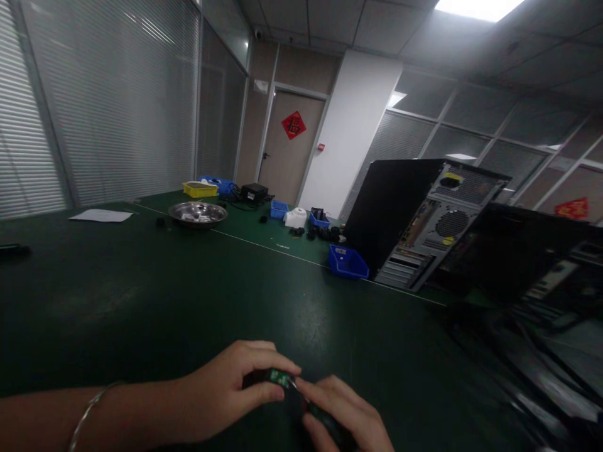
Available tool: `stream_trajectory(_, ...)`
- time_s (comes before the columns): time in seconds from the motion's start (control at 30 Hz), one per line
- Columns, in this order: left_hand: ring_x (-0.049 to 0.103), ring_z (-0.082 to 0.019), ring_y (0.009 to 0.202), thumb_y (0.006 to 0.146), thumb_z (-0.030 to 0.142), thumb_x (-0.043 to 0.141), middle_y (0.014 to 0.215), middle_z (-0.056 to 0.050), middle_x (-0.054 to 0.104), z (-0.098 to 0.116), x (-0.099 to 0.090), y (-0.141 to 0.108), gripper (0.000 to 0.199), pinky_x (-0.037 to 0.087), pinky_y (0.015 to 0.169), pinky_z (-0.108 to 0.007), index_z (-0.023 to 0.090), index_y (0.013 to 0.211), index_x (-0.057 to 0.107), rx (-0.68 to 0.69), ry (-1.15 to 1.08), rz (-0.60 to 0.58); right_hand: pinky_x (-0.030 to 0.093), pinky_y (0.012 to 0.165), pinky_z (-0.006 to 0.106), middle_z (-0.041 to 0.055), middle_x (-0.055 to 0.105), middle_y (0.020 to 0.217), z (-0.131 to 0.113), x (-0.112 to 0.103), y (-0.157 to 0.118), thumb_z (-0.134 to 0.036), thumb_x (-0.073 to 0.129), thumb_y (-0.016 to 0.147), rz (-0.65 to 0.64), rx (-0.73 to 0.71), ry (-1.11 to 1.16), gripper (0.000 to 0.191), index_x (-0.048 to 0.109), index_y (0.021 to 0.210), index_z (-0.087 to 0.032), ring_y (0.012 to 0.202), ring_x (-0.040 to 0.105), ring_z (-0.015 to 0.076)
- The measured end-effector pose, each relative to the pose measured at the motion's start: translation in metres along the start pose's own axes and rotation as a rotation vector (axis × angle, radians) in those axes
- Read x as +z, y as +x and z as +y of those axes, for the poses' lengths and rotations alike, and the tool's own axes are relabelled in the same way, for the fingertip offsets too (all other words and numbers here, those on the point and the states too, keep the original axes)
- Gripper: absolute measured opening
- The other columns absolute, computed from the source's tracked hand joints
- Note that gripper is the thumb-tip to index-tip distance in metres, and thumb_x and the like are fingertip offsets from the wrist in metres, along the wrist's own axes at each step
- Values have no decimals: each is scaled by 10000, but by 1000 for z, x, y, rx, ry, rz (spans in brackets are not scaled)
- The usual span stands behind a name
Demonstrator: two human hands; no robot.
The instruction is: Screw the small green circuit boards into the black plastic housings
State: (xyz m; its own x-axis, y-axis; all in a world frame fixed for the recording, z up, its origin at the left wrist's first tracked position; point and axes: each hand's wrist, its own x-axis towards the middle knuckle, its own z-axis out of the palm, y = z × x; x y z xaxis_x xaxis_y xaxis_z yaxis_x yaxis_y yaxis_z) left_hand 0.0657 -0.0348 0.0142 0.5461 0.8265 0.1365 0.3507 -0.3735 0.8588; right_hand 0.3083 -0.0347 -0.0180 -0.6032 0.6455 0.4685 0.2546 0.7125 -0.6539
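Low in the head view, my left hand is closed on a small green circuit board, its thumb and fingers pinching it from the left. My right hand meets it from the right, fingers bent around a dark object whose kind I cannot make out. Between the two hands a small shiny metal part touches the board's right end. Most of the dark object is hidden under my right fingers. Both hands are just above the green table top.
A steel bowl with small parts stands at the back left, near a white paper. A blue bin sits by a black computer tower. Dark cables lie at the right. Farther back is a yellow tray.
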Motion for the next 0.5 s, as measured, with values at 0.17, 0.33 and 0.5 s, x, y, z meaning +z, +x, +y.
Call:
stream_trajectory(0.17, 634, -219, 895, 911, 376, 582, 1001, -38, 696, -3, 2, -4, 281, 485, 797, -299, 313, 1166, 682, 32, -26, 47, 560, 675, 267, 78, 711, 892, -1, 3, 3, -77, 613, 862, 31, -46, 11, 479, 603, 1292, -288, 759, 696, 190)
stream_trajectory(0.33, 621, -210, 910, 953, 382, 493, 1040, -41, 653, -11, 7, -5, 301, 502, 814, -300, 324, 1190, 668, 18, -175, 54, 545, 644, 251, 69, 706, 857, -8, 4, 6, -73, 613, 846, 98, -45, 25, 450, 636, 1243, -285, 724, 690, 183)
stream_trajectory(0.5, 618, -194, 863, 923, 378, 551, 1069, -41, 645, -17, 12, -1, 301, 511, 796, -304, 298, 1190, 664, -66, -347, 34, 531, 634, 233, 68, 711, 824, -13, 3, 6, -88, 638, 817, 134, -22, -25, 386, 677, 1171, -238, 702, 684, 178)
